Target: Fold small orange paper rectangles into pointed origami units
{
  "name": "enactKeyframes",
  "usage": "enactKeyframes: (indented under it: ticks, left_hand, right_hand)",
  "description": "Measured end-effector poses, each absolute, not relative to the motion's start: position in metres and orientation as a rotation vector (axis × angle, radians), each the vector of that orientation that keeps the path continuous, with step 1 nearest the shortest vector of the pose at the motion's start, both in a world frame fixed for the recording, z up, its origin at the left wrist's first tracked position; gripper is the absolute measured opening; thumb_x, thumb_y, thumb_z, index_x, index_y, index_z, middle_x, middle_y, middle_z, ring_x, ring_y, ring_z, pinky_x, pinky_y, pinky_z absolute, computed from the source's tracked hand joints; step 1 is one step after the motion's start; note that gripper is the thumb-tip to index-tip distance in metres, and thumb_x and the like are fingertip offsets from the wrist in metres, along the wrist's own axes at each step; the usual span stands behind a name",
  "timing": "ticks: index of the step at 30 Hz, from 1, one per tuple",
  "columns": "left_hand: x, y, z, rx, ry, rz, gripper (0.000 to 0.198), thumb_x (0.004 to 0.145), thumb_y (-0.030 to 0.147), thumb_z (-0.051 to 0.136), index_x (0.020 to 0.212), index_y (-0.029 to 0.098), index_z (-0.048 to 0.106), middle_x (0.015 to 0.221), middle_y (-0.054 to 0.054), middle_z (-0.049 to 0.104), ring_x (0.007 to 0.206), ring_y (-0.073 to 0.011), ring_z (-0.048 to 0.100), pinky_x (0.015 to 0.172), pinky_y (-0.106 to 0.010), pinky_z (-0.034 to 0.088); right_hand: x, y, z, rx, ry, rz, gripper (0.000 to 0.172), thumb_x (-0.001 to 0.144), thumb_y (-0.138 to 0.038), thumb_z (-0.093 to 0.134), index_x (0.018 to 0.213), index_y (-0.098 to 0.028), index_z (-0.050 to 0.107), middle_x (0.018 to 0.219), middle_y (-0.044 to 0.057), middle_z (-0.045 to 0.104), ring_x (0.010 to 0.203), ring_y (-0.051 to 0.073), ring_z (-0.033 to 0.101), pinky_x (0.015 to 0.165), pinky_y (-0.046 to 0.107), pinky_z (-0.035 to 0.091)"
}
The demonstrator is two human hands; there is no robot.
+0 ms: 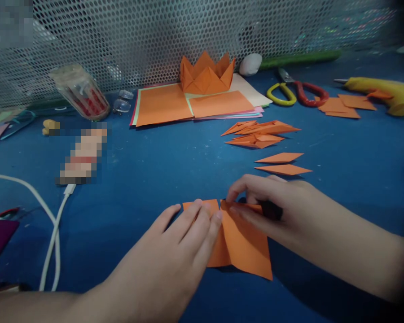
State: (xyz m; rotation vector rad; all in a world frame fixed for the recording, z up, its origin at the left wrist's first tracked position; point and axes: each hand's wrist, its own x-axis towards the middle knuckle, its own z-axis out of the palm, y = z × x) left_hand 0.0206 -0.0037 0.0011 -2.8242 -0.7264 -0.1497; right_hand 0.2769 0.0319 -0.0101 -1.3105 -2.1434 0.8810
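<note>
An orange paper sheet [247, 242] with a crease down its middle lies on the blue table [148, 166]. My left hand [185, 242] rests flat over the sheet's left half, fingers stretched out. At the top edge, just right of the crease, my right hand [272, 202] pinches the paper between thumb and forefinger. Beyond my hands lie two slim folded orange pieces [283, 169] and a small pile of folded orange pieces [256, 141]. An orange folded paper crown shape [207, 78] stands on stacked coloured sheets [161, 105].
Scissors [311, 94], small orange squares [340, 107] and a yellow glue gun [384, 89] lie at the back right. A tilted jar [84, 94] stands back left, near a pixelated object [84, 154] with a white cable [55, 233]. Metal mesh [138, 40] runs behind.
</note>
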Motion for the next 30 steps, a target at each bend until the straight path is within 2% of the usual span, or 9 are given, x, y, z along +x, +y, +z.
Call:
enactKeyframes:
  ticks: [4,11,15,18,20,22,25,27,30]
  left_hand:
    - [0.019,-0.007,-0.005,-2.845,-0.752,-0.118,0.061,0.103,0.006,0.038,0.148,0.01,0.08,0.154,-0.016,0.079,0.136,-0.0315,0.08,0.108,-0.042,0.063]
    - [0.008,-0.02,-0.03,-2.931,-0.867,-0.205,0.054,0.114,0.027,0.052,0.165,0.017,0.067,0.167,-0.023,0.068,0.158,-0.039,0.064,0.126,-0.052,0.055]
    - [0.01,-0.015,-0.018,-2.907,-0.806,-0.167,0.045,0.117,0.033,0.06,0.156,0.017,0.075,0.161,-0.024,0.072,0.146,-0.0405,0.075,0.116,-0.052,0.064]
    - [0.014,-0.01,-0.005,-2.905,-0.729,-0.018,0.072,0.117,0.068,0.064,0.155,0.008,0.075,0.156,-0.03,0.072,0.141,-0.0444,0.078,0.111,-0.055,0.068]
    - [0.016,-0.008,-0.002,-2.876,-0.769,-0.051,0.082,0.117,0.075,0.057,0.155,0.005,0.074,0.159,-0.031,0.069,0.142,-0.0459,0.077,0.109,-0.056,0.07]
    - [0.015,-0.005,-0.002,-2.872,-0.823,-0.099,0.082,0.121,0.072,0.048,0.157,0.003,0.072,0.163,-0.03,0.065,0.144,-0.0454,0.075,0.11,-0.056,0.069]
    - [0.016,-0.003,-0.002,-2.946,-0.846,-0.153,0.076,0.126,0.062,0.039,0.157,0.0,0.071,0.163,-0.025,0.068,0.147,-0.0385,0.074,0.117,-0.05,0.066]
    - [0.016,-0.003,-0.001,-2.997,-0.831,-0.178,0.071,0.128,0.056,0.04,0.156,-0.001,0.071,0.16,-0.023,0.071,0.147,-0.0342,0.075,0.12,-0.043,0.064]
    - [0.018,-0.003,0.002,-3.016,-0.824,-0.201,0.065,0.126,0.054,0.048,0.153,0.0,0.073,0.159,-0.022,0.073,0.147,-0.034,0.074,0.122,-0.041,0.062]
  right_hand:
    - [0.279,0.033,-0.008,-1.319,-2.143,0.92,0.011,0.097,-0.031,0.059,0.092,-0.03,0.069,0.063,-0.002,0.068,0.05,0.018,0.06,0.049,0.029,0.042]
    - [0.284,0.034,-0.009,-1.342,-2.138,0.957,0.011,0.098,-0.034,0.063,0.093,-0.03,0.072,0.064,-0.001,0.071,0.05,0.019,0.063,0.048,0.029,0.046]
    - [0.29,0.032,-0.008,-1.388,-2.114,1.05,0.024,0.101,-0.052,0.069,0.096,-0.03,0.075,0.075,0.004,0.081,0.058,0.024,0.074,0.048,0.032,0.049]
    - [0.291,0.03,-0.005,-1.399,-2.09,1.118,0.03,0.099,-0.06,0.071,0.1,-0.031,0.079,0.075,0.002,0.081,0.055,0.023,0.072,0.047,0.033,0.05]
    - [0.288,0.031,-0.005,-1.379,-2.086,1.109,0.024,0.099,-0.053,0.07,0.101,-0.032,0.08,0.07,0.0,0.077,0.051,0.021,0.066,0.048,0.032,0.05]
    - [0.285,0.032,-0.004,-1.345,-2.08,1.076,0.022,0.1,-0.048,0.067,0.098,-0.031,0.08,0.069,-0.001,0.076,0.052,0.02,0.066,0.051,0.031,0.051]
    - [0.281,0.034,-0.004,-1.333,-2.064,1.006,0.025,0.101,-0.047,0.064,0.094,-0.029,0.08,0.068,0.0,0.075,0.054,0.02,0.066,0.051,0.031,0.049]
    - [0.28,0.035,-0.003,-1.339,-2.079,1.005,0.024,0.101,-0.044,0.064,0.095,-0.028,0.081,0.066,0.0,0.074,0.053,0.019,0.065,0.051,0.03,0.048]
    - [0.281,0.034,-0.002,-1.323,-2.123,1.044,0.023,0.099,-0.035,0.062,0.091,-0.028,0.082,0.066,0.0,0.077,0.054,0.018,0.067,0.053,0.029,0.048]
